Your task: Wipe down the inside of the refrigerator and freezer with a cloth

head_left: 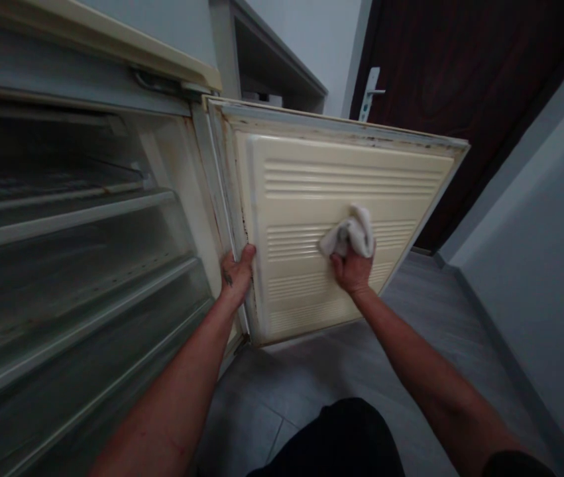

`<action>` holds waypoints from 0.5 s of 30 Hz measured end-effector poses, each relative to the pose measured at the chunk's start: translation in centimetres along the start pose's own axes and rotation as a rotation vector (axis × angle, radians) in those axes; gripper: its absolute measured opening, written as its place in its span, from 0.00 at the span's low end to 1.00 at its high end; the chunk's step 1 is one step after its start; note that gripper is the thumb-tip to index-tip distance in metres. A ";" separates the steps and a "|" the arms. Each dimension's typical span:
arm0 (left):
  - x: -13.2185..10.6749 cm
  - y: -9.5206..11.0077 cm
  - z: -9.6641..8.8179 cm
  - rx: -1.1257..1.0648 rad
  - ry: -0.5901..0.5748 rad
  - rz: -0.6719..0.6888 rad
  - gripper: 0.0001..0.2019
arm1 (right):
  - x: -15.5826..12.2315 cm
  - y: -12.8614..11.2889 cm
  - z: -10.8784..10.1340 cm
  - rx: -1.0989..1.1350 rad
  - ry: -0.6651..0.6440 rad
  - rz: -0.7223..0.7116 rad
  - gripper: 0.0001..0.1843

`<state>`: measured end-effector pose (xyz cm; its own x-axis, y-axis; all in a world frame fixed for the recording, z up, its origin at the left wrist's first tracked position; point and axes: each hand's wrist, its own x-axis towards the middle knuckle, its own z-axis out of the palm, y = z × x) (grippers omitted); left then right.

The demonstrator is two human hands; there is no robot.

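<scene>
A cream refrigerator door (341, 162) with a ribbed inner panel stands swung open before me. My right hand (354, 268) is closed around a crumpled whitish cloth (348, 232), which lies against the middle of that panel. At the hinge side, my left hand (236, 273) grips the door's edge; its thumb rests on the seal (256, 265) and the other fingers are hidden. Brown and dark stains run along the seal and the frame. Left of the door, the open refrigerator compartment (202, 192) shows its shelf and clear drawers (127, 265).
A dark red room door (425, 73) with a silver handle (370, 96) stands behind. A pale wall (535, 192) runs along the right. Grey tiled floor (415, 331) lies below, with my dark-clothed knee (346, 437) close by. A grey open cabinet (276, 59) stands behind the refrigerator.
</scene>
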<state>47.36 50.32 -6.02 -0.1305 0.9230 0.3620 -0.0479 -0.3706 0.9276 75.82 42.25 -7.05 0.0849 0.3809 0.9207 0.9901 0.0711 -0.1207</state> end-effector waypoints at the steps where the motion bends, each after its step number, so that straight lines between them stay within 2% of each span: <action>1: 0.1 -0.1 0.0 0.001 0.005 0.002 0.38 | 0.5 2.7 -0.8 -0.020 0.053 0.103 0.41; 4: 0.3 -0.6 0.1 0.007 0.024 0.015 0.38 | 2.6 8.8 -3.0 -0.047 0.250 0.484 0.42; 7: 0.4 -0.8 0.2 0.008 0.044 0.029 0.39 | 4.1 11.1 -3.3 0.047 0.316 0.711 0.39; 10: 0.4 -0.9 0.2 0.012 0.064 0.040 0.40 | 1.9 10.0 -1.9 0.118 0.356 0.888 0.36; 12: 0.4 -1.0 0.2 0.025 0.079 0.043 0.40 | -1.7 8.2 -0.7 0.179 0.333 1.068 0.34; 15: 0.4 -1.2 0.1 0.047 0.094 0.043 0.41 | -8.3 5.3 0.2 0.304 0.210 1.282 0.32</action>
<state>47.43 51.18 -6.99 -0.2235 0.8919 0.3932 0.0057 -0.4022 0.9155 80.35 39.67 -15.40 0.9739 0.1858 0.1306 0.1360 -0.0167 -0.9906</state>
